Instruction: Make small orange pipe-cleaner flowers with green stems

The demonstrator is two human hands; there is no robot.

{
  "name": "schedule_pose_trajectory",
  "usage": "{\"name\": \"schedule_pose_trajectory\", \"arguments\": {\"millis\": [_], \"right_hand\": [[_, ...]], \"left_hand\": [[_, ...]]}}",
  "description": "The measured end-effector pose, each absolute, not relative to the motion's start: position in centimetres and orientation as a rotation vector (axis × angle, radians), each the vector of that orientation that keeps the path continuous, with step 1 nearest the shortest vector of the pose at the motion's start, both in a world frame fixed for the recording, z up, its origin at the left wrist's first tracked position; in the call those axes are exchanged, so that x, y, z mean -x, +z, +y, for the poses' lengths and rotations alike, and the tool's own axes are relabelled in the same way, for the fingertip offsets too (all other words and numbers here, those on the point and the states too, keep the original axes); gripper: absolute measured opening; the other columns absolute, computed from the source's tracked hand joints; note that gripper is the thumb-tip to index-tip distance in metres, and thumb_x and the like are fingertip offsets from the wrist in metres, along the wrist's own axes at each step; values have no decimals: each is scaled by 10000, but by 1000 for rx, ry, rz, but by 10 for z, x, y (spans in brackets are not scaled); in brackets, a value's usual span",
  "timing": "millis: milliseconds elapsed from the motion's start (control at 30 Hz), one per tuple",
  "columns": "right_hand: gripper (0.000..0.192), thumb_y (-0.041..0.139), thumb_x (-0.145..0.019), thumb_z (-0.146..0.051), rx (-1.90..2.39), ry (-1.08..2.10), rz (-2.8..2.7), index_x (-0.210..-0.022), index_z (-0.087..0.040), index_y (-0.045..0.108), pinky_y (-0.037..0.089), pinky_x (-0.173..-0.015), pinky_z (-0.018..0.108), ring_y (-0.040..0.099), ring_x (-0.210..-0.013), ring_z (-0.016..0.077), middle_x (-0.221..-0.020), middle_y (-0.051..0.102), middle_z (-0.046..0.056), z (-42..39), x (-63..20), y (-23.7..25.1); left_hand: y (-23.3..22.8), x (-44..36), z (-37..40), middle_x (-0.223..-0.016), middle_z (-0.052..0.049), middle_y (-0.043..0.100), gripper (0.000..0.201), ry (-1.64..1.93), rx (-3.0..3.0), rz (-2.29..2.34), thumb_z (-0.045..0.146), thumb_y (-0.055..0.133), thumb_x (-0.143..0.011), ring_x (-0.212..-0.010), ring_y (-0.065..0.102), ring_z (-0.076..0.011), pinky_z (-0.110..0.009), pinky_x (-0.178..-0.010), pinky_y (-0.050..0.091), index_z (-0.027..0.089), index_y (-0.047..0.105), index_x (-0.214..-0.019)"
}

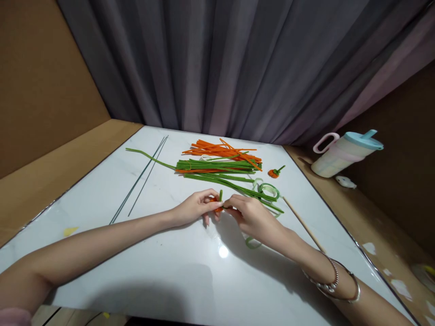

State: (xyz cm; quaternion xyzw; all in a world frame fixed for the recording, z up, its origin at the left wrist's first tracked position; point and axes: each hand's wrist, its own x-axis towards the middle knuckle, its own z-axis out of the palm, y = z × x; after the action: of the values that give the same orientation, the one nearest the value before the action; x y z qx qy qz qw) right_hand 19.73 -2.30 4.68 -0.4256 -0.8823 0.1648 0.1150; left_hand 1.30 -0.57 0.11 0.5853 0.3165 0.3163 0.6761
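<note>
Home craft corner: white table (pixel 170 271) w/ pipe cleaners (pixel 217 165) at center, grey curtain (pixel 238 68) across top, lidded jug (pixel 343 154) on wood ledge (pixel 374 217) at right.

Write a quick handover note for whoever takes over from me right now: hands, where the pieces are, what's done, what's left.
Left hand: pinching the small orange piece with the green stem.
Right hand: fingertips on the same piece from the other side.
Stock: orange stems and green stems piled behind the hands; thin wires to the left; wooden stick to the right.
Done: one finished orange piece lies right of the piles.
Left: the piece in hand looks unfinished; plenty of stems unused.
</note>
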Motion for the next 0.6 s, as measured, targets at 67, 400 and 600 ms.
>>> {"name": "schedule_pose_trajectory", "arguments": {"millis": [67,400,600], "right_hand": [[193,469,-853,-45,1202,484,-2599,-885,-144,631,422,-640,232,601,-727,145,-822,631,59,-22,-199,48],[247,430,-826,-5,1128,420,-2615,-876,-149,624,440,-640,228,591,-730,138,-833,620,60,-22,-200,45],[325,390,-778,42,902,481,-2642,-880,-151,632,435,-639,218,569,-694,125,-789,618,35,-13,-205,43]], "left_hand": [[1,-12,-5,-677,-36,636,311,695,-1292,706,435,616,-800,-602,643,-147,-189,-443,491,146,506,-826],[1,-10,-2,-644,-34,649,306,646,-1206,689,418,647,-780,-549,641,-144,-188,-422,467,145,519,-836],[3,-9,-2,-630,-38,652,314,596,-1208,697,428,645,-777,-538,634,-142,-193,-422,454,144,515,-814]]}}
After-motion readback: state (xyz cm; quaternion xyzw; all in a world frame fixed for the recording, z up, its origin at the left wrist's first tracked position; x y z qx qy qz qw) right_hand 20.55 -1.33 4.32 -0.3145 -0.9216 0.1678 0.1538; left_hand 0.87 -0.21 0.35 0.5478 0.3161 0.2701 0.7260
